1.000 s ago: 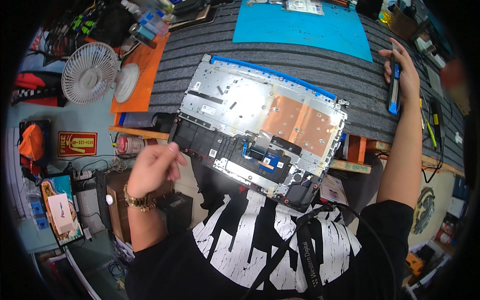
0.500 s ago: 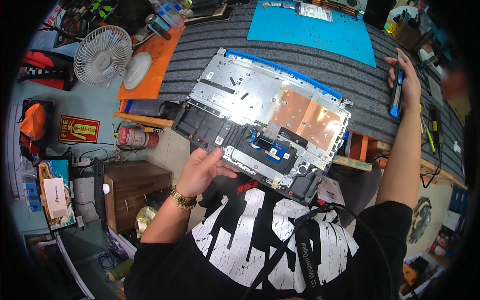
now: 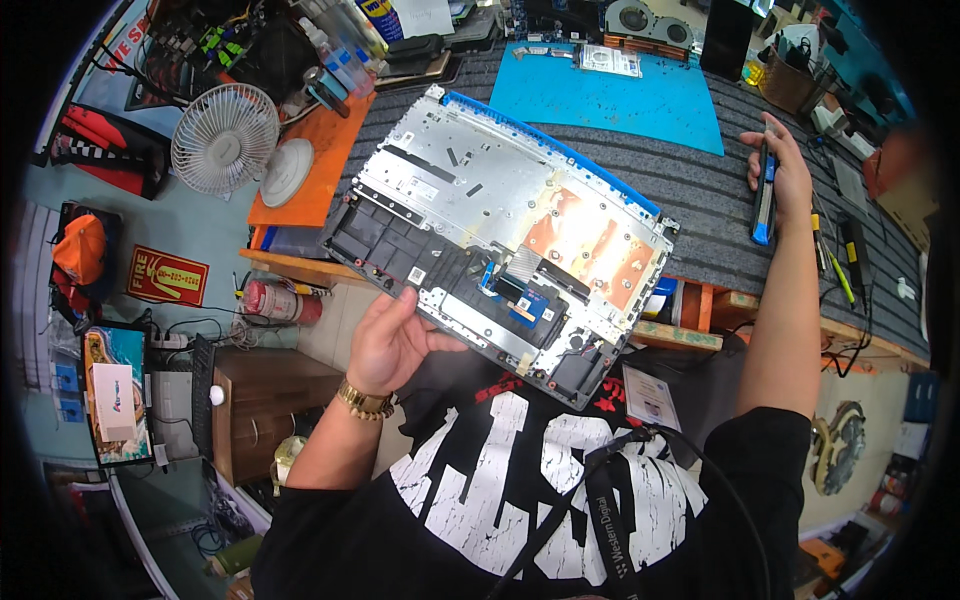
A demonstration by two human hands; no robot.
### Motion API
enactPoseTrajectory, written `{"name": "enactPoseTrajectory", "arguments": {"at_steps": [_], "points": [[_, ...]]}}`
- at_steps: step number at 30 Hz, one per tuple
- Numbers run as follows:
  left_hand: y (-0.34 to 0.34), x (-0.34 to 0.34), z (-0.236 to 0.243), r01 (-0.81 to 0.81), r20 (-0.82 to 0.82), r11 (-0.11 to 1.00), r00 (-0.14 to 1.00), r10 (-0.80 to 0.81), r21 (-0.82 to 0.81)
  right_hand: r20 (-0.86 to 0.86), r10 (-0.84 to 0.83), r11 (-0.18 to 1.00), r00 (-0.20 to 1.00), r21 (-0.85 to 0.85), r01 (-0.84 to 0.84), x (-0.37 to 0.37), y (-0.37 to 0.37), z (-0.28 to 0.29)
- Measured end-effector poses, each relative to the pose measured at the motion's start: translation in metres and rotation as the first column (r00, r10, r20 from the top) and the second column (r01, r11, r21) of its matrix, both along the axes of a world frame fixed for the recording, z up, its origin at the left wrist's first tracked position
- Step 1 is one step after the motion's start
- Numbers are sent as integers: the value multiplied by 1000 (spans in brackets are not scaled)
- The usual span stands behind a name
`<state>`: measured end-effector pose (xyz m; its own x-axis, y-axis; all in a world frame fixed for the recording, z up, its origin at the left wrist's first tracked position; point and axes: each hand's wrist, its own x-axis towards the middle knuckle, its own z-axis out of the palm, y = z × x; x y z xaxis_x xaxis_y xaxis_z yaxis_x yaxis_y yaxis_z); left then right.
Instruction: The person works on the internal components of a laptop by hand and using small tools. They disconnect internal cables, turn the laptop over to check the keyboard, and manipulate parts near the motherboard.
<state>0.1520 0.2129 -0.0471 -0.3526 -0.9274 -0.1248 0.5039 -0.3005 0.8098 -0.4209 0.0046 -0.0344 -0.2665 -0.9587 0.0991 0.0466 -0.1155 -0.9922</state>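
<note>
Chassis [image 3: 440,205]: left hand [image 3: 384,345] pinches near edge; one-handed grip may slip. Right of it, right hand [image 3: 793,182] clasps cutter [image 3: 765,205], fingertips apart.

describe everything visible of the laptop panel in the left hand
The laptop panel is silvery and metal-looking, with black plastic-looking sections along its near side. A blue strip edges its far side; a coppery patch and a small blue board show on its face. It slants, its near edge held by the left hand; whether the bench supports it is unclear.
</note>
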Motion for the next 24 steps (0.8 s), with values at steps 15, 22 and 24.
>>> {"name": "enactPoseTrajectory", "arguments": {"at_steps": [15, 22, 24], "points": [[-76, 14, 51, -166, 3, 943, 985, 174, -287, 34, -13, 1000, 999, 8, 13, 3, 0, 0], [-132, 9, 117, -53, 261, 933, 953, 154, -355, 73, -5, 1000, 997, -5, 5, 3, -3, -2], [-146, 4, 132, 44, 381, 929, 918, 108, -369, 76, -3, 1000, 997, -15, 4, 3, -3, -2]]}}
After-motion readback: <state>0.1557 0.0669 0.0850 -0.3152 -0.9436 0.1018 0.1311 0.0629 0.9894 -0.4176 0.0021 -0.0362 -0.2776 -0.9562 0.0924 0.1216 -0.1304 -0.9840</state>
